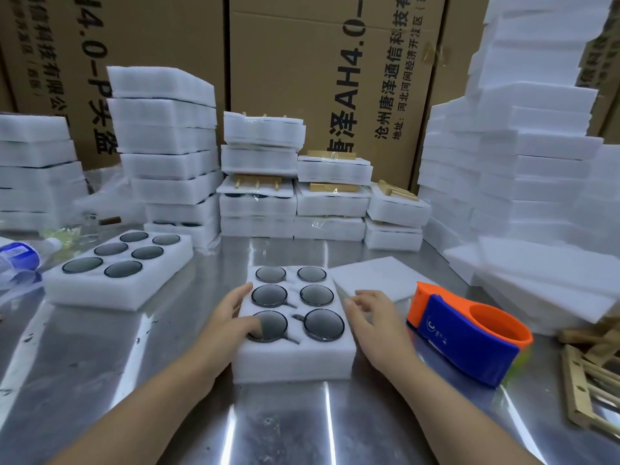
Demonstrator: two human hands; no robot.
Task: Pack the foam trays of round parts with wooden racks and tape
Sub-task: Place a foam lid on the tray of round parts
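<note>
Both hands, left hand [235,317] and right hand [372,317], fingers loosely spread, steady the uncovered white foam tray of six round grey parts [295,354] at centre frame; a covering thin white foam sheet [375,276] seems next.

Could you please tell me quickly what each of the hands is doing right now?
Left hand: open, fingers resting on the foam tray, grasping nothing.
Right hand: open, beside the tray, holding nothing.

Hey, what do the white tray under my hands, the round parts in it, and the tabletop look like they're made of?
The tray looks like soft white foam: matte, fuzzy, with cut round pockets. The round parts look like dark, smoky glass or plastic discs, domed and glossy with thin rims; which of the two, the look leaves open. The tabletop looks like stainless steel: grey, brushed, mirroring streaks of light.
</note>
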